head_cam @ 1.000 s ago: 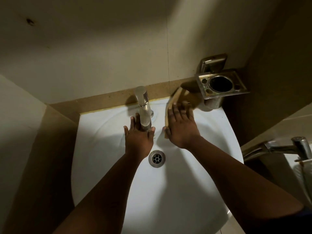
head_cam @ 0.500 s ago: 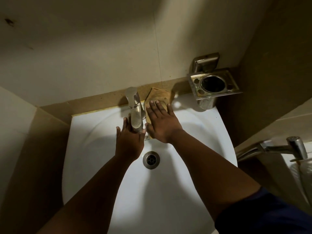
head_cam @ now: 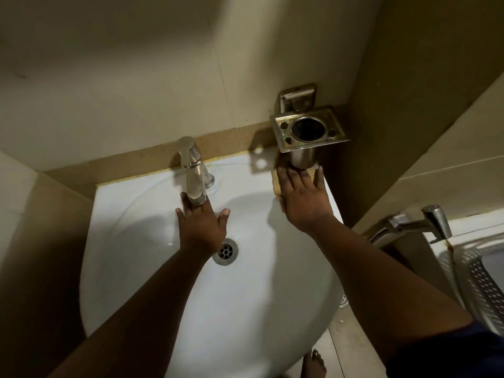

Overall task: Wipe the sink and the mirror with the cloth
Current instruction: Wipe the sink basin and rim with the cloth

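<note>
A white sink (head_cam: 152,268) fills the middle of the view, with a round drain (head_cam: 225,251) and a chrome tap (head_cam: 194,173) at its back. My right hand (head_cam: 305,203) lies flat with spread fingers on a tan cloth (head_cam: 277,184), pressing it on the sink's back right corner under the metal holder. Most of the cloth is hidden by the hand. My left hand (head_cam: 200,227) rests open in the basin, its fingertips under the tap's spout. No mirror is in view.
A metal cup holder (head_cam: 308,132) juts from the wall just above my right hand. Tiled walls close in behind and on both sides. A second tap (head_cam: 414,222) and a perforated metal basin (head_cam: 477,279) stand at the right. A bare foot (head_cam: 313,364) shows below the sink.
My right hand slid the cloth from beside the tap rightward to the back right corner under the holder. My left hand stayed under the spout, thumb now spread out.
</note>
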